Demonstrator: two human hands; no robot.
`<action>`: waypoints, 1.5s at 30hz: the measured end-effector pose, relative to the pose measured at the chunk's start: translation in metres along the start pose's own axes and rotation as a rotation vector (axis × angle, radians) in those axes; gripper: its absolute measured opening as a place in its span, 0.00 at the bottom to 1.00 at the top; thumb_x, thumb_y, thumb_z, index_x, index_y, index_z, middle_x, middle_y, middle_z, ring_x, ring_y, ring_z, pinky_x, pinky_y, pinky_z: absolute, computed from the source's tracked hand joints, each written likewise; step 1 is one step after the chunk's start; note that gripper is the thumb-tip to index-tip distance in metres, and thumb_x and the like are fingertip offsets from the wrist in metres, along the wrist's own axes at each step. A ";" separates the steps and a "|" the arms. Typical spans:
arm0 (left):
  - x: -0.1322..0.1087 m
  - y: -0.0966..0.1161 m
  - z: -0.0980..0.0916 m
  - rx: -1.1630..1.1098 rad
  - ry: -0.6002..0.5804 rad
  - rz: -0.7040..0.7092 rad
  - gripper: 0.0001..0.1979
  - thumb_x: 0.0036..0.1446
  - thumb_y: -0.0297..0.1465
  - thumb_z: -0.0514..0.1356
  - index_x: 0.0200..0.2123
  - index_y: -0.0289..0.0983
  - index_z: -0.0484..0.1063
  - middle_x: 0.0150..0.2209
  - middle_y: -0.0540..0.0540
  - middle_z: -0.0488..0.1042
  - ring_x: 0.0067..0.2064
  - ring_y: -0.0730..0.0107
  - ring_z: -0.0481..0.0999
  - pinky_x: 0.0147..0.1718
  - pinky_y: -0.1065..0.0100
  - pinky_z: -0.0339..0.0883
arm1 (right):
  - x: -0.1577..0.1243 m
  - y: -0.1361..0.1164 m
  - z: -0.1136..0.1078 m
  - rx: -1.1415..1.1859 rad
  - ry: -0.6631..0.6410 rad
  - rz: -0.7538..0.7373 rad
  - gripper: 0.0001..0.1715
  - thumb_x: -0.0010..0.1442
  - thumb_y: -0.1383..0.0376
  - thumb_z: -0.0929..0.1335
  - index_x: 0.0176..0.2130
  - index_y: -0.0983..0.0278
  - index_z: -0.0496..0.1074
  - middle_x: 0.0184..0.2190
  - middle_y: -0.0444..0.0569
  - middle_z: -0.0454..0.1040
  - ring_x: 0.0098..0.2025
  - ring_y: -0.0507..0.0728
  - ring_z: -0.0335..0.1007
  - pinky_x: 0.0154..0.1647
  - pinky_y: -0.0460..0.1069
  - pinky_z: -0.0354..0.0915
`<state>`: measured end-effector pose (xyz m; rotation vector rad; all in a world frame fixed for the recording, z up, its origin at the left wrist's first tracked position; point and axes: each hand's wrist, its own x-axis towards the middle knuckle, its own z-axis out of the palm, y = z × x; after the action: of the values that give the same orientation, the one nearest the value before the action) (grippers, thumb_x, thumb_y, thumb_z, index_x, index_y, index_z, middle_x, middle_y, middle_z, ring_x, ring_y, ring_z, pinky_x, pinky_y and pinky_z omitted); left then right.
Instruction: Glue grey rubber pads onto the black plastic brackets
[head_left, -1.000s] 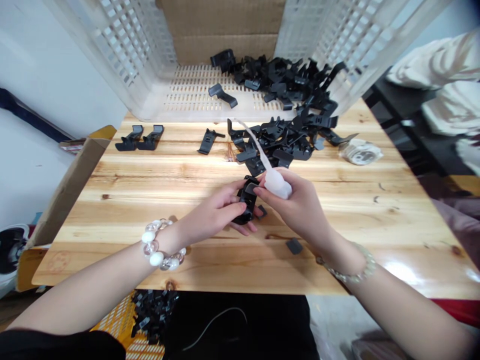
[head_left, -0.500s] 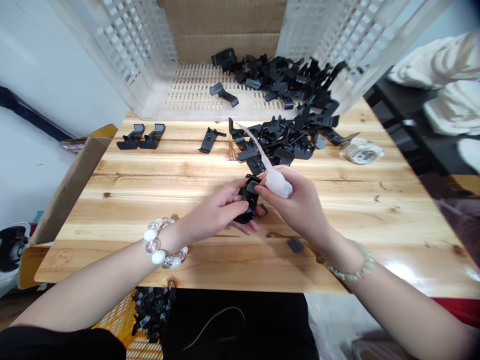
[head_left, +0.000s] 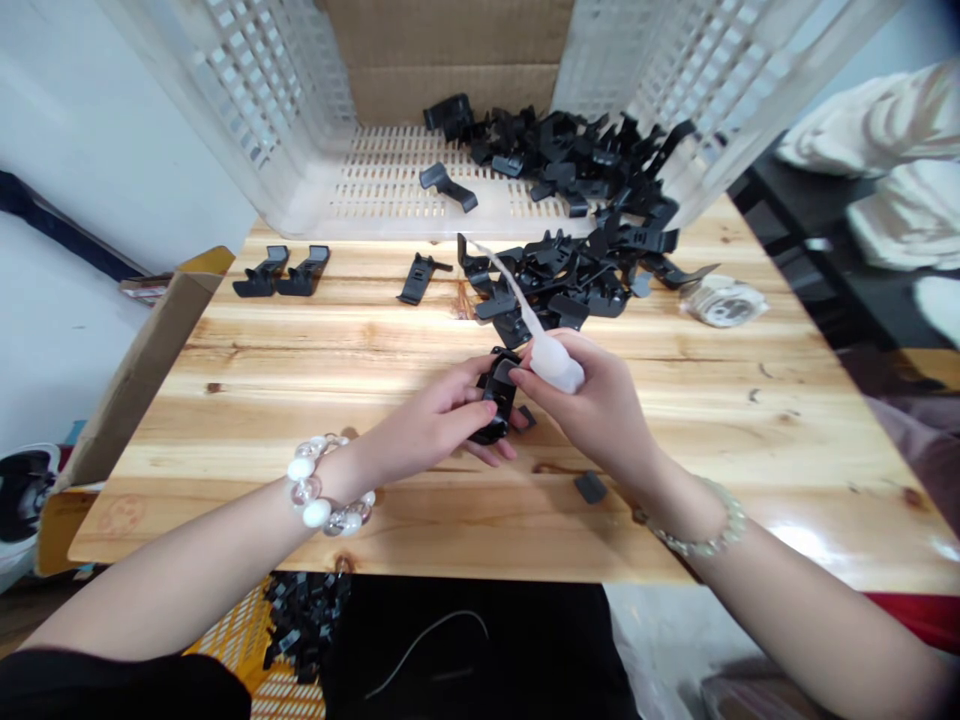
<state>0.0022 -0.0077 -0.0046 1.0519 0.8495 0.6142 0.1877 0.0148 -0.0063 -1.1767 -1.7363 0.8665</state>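
Note:
My left hand is closed around a black plastic clip held just above the wooden table. My right hand grips a small white squeeze bottle whose long thin nozzle points up and away. The fingertips of my right hand press on the top of the clip. A small black square pad lies on the table under my right wrist, and another small black piece lies beside the clip.
A heap of black clips spills from a white slatted crate lying on its side at the table's back. Three single clips lie at the left. A tape roll sits right. A cardboard box stands left.
Both hands and the clip have shifted slightly away from me; the grip is unchanged.

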 end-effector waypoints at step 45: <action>-0.002 -0.002 0.001 0.083 0.016 0.007 0.28 0.63 0.30 0.55 0.65 0.39 0.53 0.47 0.38 0.76 0.36 0.67 0.81 0.35 0.67 0.77 | 0.000 0.004 0.002 0.034 -0.002 0.099 0.10 0.52 0.67 0.73 0.30 0.62 0.67 0.31 0.43 0.73 0.33 0.55 0.68 0.34 0.50 0.64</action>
<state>0.0023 -0.0105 -0.0060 1.1270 0.8924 0.5982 0.1873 0.0161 -0.0101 -1.2479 -1.6704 0.9531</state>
